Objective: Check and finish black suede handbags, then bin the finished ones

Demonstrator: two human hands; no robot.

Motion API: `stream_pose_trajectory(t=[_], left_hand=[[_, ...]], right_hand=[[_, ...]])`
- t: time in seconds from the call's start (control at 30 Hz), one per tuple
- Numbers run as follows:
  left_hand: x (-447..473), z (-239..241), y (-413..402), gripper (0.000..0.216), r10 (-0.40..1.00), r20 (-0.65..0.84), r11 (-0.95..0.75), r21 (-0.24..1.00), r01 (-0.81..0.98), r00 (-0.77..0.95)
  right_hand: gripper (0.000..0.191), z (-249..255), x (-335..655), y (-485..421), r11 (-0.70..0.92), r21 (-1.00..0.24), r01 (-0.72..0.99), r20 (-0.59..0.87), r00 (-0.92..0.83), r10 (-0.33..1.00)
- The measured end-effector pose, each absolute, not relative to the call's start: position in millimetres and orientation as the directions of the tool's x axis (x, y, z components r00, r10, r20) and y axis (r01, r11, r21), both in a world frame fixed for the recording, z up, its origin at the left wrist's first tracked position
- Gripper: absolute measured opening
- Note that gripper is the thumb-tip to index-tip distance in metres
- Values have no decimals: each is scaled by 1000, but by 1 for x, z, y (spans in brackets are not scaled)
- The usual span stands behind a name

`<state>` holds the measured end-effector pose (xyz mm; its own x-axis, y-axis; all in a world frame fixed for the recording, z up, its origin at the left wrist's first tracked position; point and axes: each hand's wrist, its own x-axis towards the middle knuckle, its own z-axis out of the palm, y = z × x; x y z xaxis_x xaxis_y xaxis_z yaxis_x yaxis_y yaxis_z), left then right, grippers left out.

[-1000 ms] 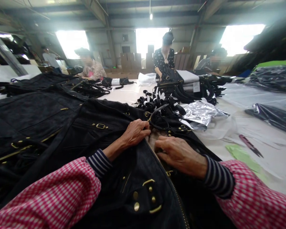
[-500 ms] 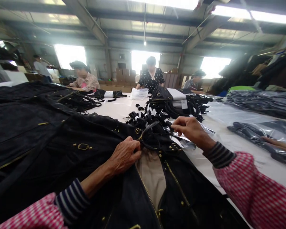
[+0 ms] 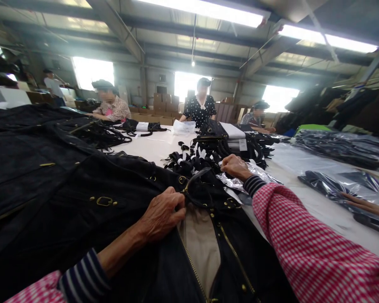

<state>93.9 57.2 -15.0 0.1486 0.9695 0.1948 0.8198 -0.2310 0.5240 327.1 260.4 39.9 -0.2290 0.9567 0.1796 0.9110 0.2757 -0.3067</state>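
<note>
Under left fingers (image 3: 178, 200), black jacket (image 3: 159, 261), front parted.

Jacket (image 3: 240, 240) at the front of the counter (image 3: 306, 206), more garments (image 3: 34, 147) to its left, heap of straps (image 3: 189, 160) beyond its collar.
The left hand (image 3: 164, 210) is at the jacket's front edge, beside the open lining (image 3: 204, 244); the right hand (image 3: 235, 165) is at the right side of the heap, above crumpled wrapping (image 3: 233, 182); behind the heap lies a stack of folded garments (image 3: 208, 128), with a plastic bag (image 3: 183, 127) to its left; bagged garments (image 3: 341, 145) lie far right, another bagged bundle (image 3: 322, 183) nearer, a co-worker's arm (image 3: 369, 204) over it; three people, left (image 3: 112, 105), middle (image 3: 200, 107) and right (image 3: 255, 115), are across the counter, boxes (image 3: 166, 103) behind them.
</note>
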Motion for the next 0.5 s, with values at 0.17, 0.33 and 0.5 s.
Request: stream_pose_trajectory(t=[0.17, 0.33, 0.5], left_hand=[[92, -17, 58, 8, 960, 221, -263, 508, 820, 171], [92, -17, 58, 10, 955, 238, -274, 478, 834, 177], [91, -18, 58, 11, 951, 247, -284, 462, 840, 185]], right_hand=[[24, 88, 378, 197, 392, -606, 692, 129, -401, 907], [33, 111, 419, 100, 299, -761, 576, -3, -464, 886], [30, 98, 434, 37, 485, -573, 661, 102, -529, 842]])
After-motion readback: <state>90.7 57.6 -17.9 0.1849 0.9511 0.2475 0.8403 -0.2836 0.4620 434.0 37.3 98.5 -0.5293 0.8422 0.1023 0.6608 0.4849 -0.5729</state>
